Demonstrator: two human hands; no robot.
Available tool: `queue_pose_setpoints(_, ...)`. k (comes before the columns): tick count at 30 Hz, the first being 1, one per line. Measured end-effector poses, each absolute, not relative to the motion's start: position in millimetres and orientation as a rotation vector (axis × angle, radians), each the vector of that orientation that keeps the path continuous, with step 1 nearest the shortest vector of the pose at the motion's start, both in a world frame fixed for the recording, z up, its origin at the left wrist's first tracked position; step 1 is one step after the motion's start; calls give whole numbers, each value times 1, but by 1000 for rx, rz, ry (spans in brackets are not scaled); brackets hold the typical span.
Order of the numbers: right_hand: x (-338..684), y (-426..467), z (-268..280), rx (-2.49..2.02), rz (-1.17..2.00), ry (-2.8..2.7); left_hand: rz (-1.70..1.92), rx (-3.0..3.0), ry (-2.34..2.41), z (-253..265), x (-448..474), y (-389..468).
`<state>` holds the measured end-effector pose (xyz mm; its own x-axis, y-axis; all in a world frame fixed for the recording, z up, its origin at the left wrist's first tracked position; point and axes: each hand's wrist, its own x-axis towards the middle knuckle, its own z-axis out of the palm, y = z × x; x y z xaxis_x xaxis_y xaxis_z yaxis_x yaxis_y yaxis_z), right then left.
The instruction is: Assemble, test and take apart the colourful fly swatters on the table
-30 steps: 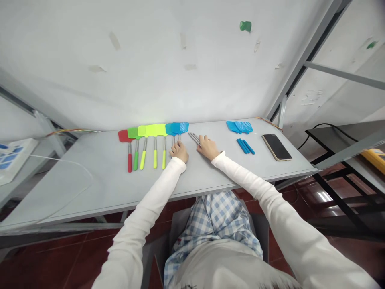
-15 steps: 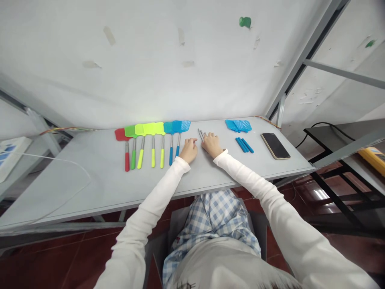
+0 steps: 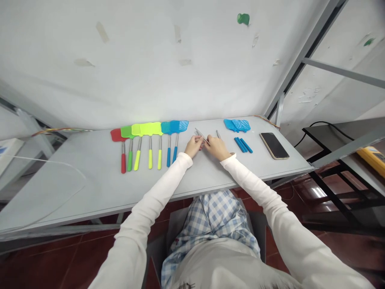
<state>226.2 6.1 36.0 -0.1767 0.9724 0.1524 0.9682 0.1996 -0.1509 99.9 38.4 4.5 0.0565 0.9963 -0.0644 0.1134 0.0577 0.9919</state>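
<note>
- From the head camera, a pale grey tabletop (image 3: 96, 164) runs below a white wall (image 3: 135, 72), and both bare hands work close together over its middle.
- The left hand (image 3: 194, 147) lies with its fingers curled in beside a small group of slender silver-grey metal rods (image 3: 199, 132); whether they clamp a rod or only rest on it, I cannot tell.
- The right hand (image 3: 215, 147) is just beside it, fingertips drawn together and seemingly pinched on the near end of one of these rods.
- A separate silver-grey rod (image 3: 218, 134) pokes out past the right hand, slanting away from the group; its near end is hidden.
- To the left, a row of flat-headed plastic swatters (image 3: 150, 152) lies with handles towards the person: red, green, yellow-green, then blue, heads overlapping.
- To the right are loose bright-blue plastic swatter heads (image 3: 237, 125), short blue cylindrical handles (image 3: 243, 145) below them, and a dark-screened phone (image 3: 274, 145).
- Smooth, thin rods could roll or slip if the pinch is loose, the separate one most easily, nudged by the right hand.
- Fingers crowded this close could knock rods crosswise, or lift two where one was meant.
- A leftward sweep of the left sleeve (image 3: 168, 176) could push the nearest blue handles askew.
</note>
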Motion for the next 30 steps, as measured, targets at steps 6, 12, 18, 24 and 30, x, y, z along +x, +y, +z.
queue_pose_setpoints(6, 260, -5, 45, -1479, 318, -2314, 1218, 1065, 919, 4, 103, 34)
queue_pose_setpoints(12, 328, -4, 39, -2001, -141, -2071, 1445, 891, 907, 13, 96, 33)
queue_pose_setpoints(18, 346, -14, 27, -2016, -196, -2215, 1479, 883, 885, 15, 97, 30)
queue_pose_setpoints(24, 351, -13, 26, -1675, 240, -2216, 1495, 800, 851, 14, 94, 31)
queue_pose_setpoints(30, 332, 2, 45, -1436, 137, -2174, 1495, 785, 820, 16, 93, 30)
